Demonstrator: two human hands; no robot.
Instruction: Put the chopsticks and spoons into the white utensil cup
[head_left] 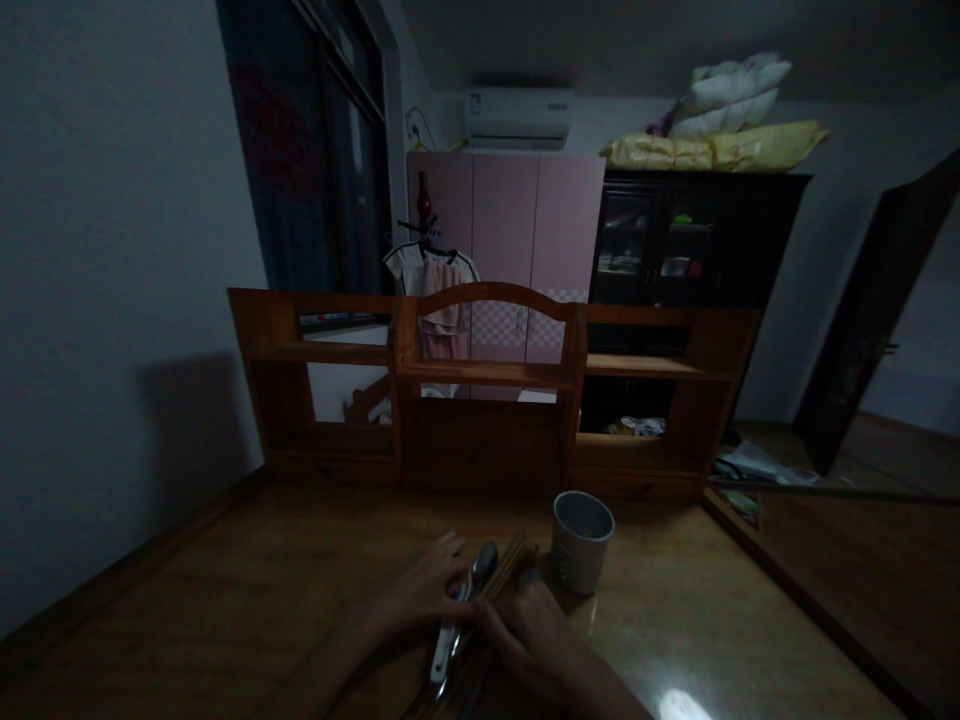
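A bundle of cutlery lies slantwise on the wooden desk between my hands. In it are a metal spoon [486, 560] with its bowl pointing away, several wooden chopsticks [511, 556] and a white-handled utensil [442, 655]. My left hand [427, 582] comes in from the left, fingers curled around the spoon's neck, with a small purple patch between finger and thumb. From the right, my right hand [532, 622] is closed over the chopsticks, and its fingers partly hide them. A grey cup [582, 550] stands upright just beyond my right hand. Dim light obscures the lower ends.
A wooden shelf unit [487, 375] runs along the desk's [315, 560] back edge. The wall [135, 380] borders the left side, and a raised wooden rim [795, 590] the right. Beyond stand a pink wardrobe [502, 220] and a dark cabinet [750, 240].
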